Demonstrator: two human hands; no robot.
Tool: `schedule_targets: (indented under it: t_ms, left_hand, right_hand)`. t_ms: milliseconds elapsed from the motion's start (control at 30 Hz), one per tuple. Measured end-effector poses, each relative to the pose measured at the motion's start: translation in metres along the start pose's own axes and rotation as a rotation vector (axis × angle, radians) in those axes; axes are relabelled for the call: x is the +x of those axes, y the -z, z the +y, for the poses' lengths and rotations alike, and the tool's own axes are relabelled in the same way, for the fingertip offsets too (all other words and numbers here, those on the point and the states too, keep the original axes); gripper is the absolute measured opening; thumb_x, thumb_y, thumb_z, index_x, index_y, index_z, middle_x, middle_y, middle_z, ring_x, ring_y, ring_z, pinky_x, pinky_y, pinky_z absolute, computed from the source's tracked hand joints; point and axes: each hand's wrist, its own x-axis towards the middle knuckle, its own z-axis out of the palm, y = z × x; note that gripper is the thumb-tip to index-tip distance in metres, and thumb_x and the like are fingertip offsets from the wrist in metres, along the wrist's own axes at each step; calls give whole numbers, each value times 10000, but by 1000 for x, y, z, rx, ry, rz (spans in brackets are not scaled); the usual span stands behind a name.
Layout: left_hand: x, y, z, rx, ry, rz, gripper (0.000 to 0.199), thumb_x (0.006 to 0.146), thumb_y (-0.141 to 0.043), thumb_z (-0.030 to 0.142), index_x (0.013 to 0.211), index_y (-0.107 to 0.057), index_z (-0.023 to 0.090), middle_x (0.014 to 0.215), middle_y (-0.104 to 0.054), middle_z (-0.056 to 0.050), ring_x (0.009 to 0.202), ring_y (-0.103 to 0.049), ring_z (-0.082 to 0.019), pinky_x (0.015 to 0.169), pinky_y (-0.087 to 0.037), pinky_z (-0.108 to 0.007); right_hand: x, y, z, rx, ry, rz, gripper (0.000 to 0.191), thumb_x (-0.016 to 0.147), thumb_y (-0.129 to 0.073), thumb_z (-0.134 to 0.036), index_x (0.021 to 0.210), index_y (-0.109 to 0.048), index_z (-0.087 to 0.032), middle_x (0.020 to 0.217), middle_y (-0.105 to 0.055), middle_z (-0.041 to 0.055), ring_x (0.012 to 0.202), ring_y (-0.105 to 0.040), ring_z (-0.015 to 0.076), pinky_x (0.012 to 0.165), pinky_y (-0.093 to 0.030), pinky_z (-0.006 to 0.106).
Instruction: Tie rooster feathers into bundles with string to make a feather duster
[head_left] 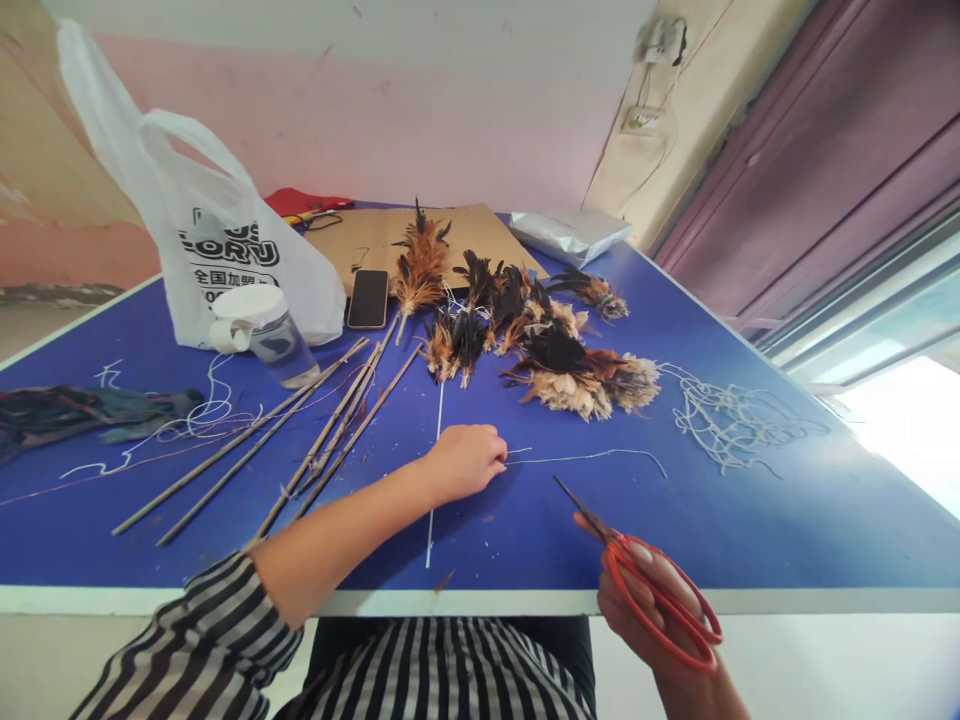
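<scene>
My left hand (466, 461) is closed over the blue table, its fingertips pinching one end of a thin white string (592, 456). The rest of that string trails to the right across the tabletop. In my right hand (637, 600) is a pair of scissors (660, 590) with red handles, its dark blades together and pointing up and left toward the string. A gap separates the blade tips from the string. Beyond my hands lie several bunches of brown and black feathers (555, 350). A tangle of white string (731, 420) rests at the right.
Several thin sticks (330, 440) lie left of my left arm. Behind them stand a lidded clear cup (281, 345), a white plastic bag (225, 250) and a phone (368, 299). Cardboard (352, 240) and a silver packet (570, 235) are by the wall. Dark cloth-like strands (90, 412) lie far left.
</scene>
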Motion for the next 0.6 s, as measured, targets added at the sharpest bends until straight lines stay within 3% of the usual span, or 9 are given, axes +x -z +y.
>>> schedule_targets:
  t_ms: [133,267,367,500,600]
  left_hand:
    - [7,-12,14,67,1,-7,217,803,-452,265,847,-643,170,838,-611,-84,783,-597,-201,665,-447,-298]
    - [18,-12,16,19,36,-34,225,776,-429,169,786,-653,152,817,-632,-102,767,-602,-210,663,-447,-312]
    - [25,-3,10,-252,46,-62,168,703,-500,171,742,-662,154,777,-658,-71,730,-595,-177,654,-438,-275]
    - [32,13,-3,-777,99,-281,150,674,-531,218,720,-634,120,685,-652,-44,502,-517,-87,488,-392,-207]
    - [35,23,-10,-1001,134,-402,151,664,-554,253,708,-607,119,697,-654,-42,435,-455,-56,402,-320,-184]
  right_hand:
    - [1,-12,4,166,74,88,382,777,-527,-181,1158,-510,-194,553,-495,-37,434,-421,60,417,-392,169]
    - [-5,-23,3,75,49,16,463,713,-591,-249,1168,-507,-236,796,-599,46,680,-555,140,618,-459,275]
    - [-7,-28,3,-107,69,-53,480,665,-625,-266,1136,-536,-232,922,-599,86,795,-562,202,699,-431,356]
    - [-5,-32,5,-314,24,-66,341,762,-546,-230,1099,-568,-178,694,-585,42,591,-553,146,588,-408,300]
    - [0,-34,5,-433,-43,-43,340,797,-515,-253,1121,-548,-153,743,-625,70,528,-565,142,516,-396,276]
